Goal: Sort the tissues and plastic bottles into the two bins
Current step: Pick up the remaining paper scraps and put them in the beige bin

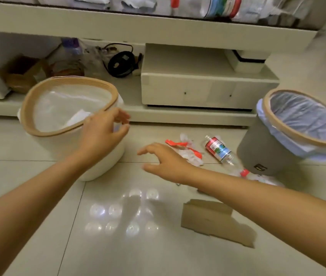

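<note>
A crushed plastic bottle (221, 151) with a red label lies on the tiled floor (118, 246) just beside the grey bin (257, 154). A white tissue (78, 117) rests inside the white bin (106, 156). The left hand (102, 132) hovers at that bin's rim, fingers loose, empty. The right hand (164, 162) reaches over the floor, spread and empty.

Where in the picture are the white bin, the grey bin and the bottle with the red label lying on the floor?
white bin (106, 156): head view, on its outer side wall.
grey bin (257, 148): head view, on its outer grey wall.
bottle (217, 147): head view, on its label.
</note>
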Demonstrator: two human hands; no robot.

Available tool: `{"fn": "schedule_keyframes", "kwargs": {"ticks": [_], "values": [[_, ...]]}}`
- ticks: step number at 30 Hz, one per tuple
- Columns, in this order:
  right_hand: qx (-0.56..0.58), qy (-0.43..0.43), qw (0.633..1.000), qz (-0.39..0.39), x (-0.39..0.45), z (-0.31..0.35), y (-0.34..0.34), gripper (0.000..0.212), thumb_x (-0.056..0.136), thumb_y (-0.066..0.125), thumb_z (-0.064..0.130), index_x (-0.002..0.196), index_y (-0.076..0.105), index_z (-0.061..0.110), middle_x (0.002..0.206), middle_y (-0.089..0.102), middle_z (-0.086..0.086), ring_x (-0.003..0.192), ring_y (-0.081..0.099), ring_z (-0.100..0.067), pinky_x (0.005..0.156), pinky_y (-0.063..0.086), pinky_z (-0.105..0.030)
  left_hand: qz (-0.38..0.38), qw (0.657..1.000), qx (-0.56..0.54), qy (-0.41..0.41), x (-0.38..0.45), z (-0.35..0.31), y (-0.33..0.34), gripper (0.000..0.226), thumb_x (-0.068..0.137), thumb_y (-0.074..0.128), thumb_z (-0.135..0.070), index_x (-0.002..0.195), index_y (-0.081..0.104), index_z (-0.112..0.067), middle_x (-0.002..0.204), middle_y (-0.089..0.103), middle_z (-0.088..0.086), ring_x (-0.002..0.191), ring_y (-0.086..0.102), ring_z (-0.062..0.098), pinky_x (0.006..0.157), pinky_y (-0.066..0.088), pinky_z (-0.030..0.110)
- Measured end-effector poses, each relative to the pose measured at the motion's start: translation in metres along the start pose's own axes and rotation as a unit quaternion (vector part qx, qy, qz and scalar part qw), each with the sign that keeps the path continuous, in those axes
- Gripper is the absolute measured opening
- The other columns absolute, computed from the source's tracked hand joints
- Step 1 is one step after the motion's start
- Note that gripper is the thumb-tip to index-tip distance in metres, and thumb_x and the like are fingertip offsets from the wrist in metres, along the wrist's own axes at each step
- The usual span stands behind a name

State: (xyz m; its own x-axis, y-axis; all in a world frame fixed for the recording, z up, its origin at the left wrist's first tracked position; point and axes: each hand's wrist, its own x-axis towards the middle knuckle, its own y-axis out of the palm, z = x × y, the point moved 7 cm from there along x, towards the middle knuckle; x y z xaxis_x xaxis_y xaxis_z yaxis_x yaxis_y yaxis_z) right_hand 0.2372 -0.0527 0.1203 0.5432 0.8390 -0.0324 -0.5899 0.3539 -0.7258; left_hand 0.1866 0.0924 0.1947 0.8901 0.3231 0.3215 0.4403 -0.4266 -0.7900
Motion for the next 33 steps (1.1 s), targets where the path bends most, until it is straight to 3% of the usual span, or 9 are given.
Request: {"fn": "schedule_keyframes", "kwargs": {"ticks": [4,8,13,17,23,27,30,33], "values": [[-0.017,0.081,0.997,-0.001,-0.043,-0.073,-0.011,0.037,0.086,0.062,0.027,0.123,0.055,0.027,0.129,0.053,0.007,0.119,0.045,-0.007,0.102,0.037,-0.028,0.119,0.991,0.040,0.044,-0.002,-0.028,0.072,0.030,0.089,0.060,-0.035,0.116,0.056,-0.025,0.108,0.062,-0.011,0.098,0.057,0.008,0.084,0.050,0.033],[-0.055,0.131,0.990,-0.003,-0.066,-0.134,-0.024,0.041,0.084,0.062,0.025,0.124,0.053,0.029,0.134,0.049,0.009,0.119,0.044,-0.008,0.096,0.039,-0.028,0.222,0.971,0.074,0.042,0.001,-0.034,0.137,0.053,0.082,0.068,-0.040,0.128,0.045,-0.029,0.123,0.057,-0.008,0.112,0.051,0.013,0.092,0.046,0.036],[-0.066,0.165,0.984,-0.010,-0.068,-0.186,-0.031,0.043,0.083,0.061,0.025,0.124,0.052,0.031,0.135,0.046,0.008,0.123,0.041,-0.014,0.098,0.041,-0.032,0.275,0.951,0.128,0.059,0.019,-0.039,0.201,0.087,0.072,0.077,-0.044,0.142,0.028,-0.028,0.145,0.039,-0.001,0.126,0.043,0.022,0.100,0.041,0.037],[-0.079,0.166,0.983,-0.017,-0.065,-0.213,-0.028,0.042,0.085,0.058,0.025,0.126,0.050,0.031,0.133,0.045,0.009,0.119,0.041,-0.015,0.094,0.038,-0.030,0.318,0.931,0.167,0.068,0.034,-0.037,0.254,0.117,0.057,0.085,-0.048,0.148,0.013,-0.032,0.154,0.019,0.002,0.138,0.025,0.027,0.109,0.031,0.046],[-0.080,0.160,0.983,-0.047,-0.056,-0.244,-0.028,0.041,0.085,0.059,0.028,0.126,0.051,0.030,0.130,0.047,0.009,0.118,0.043,-0.015,0.096,0.039,-0.031,0.382,0.886,0.242,0.106,0.049,-0.037,0.323,0.131,0.051,0.087,-0.053,0.148,-0.001,-0.040,0.159,-0.008,0.002,0.145,-0.005,0.033,0.112,0.014,0.062],[-0.054,0.158,0.983,-0.082,-0.046,-0.259,-0.034,0.038,0.085,0.061,0.027,0.121,0.053,0.030,0.127,0.047,0.011,0.119,0.043,-0.012,0.096,0.040,-0.032,0.427,0.860,0.272,0.060,0.065,-0.018,0.352,0.140,0.049,0.083,-0.063,0.144,-0.019,-0.047,0.156,-0.026,0.002,0.143,-0.021,0.034,0.109,0.010,0.069],[-0.025,0.168,0.979,-0.109,-0.044,-0.268,-0.040,0.035,0.085,0.062,0.025,0.120,0.055,0.029,0.127,0.047,0.011,0.118,0.042,-0.009,0.095,0.039,-0.028,0.473,0.853,0.222,0.001,0.064,-0.003,0.365,0.143,0.046,0.086,-0.060,0.141,-0.021,-0.052,0.157,-0.024,0.000,0.143,-0.022,0.033,0.106,0.008,0.072],[-0.006,0.176,0.976,-0.128,-0.046,-0.275,-0.044,0.033,0.086,0.062,0.023,0.118,0.057,0.029,0.123,0.049,0.013,0.115,0.043,-0.006,0.091,0.040,-0.027,0.490,0.851,0.189,0.026,0.054,-0.006,0.378,0.140,0.047,0.087,-0.056,0.143,-0.015,-0.051,0.159,-0.011,-0.001,0.144,-0.016,0.034,0.105,0.011,0.073]]}}
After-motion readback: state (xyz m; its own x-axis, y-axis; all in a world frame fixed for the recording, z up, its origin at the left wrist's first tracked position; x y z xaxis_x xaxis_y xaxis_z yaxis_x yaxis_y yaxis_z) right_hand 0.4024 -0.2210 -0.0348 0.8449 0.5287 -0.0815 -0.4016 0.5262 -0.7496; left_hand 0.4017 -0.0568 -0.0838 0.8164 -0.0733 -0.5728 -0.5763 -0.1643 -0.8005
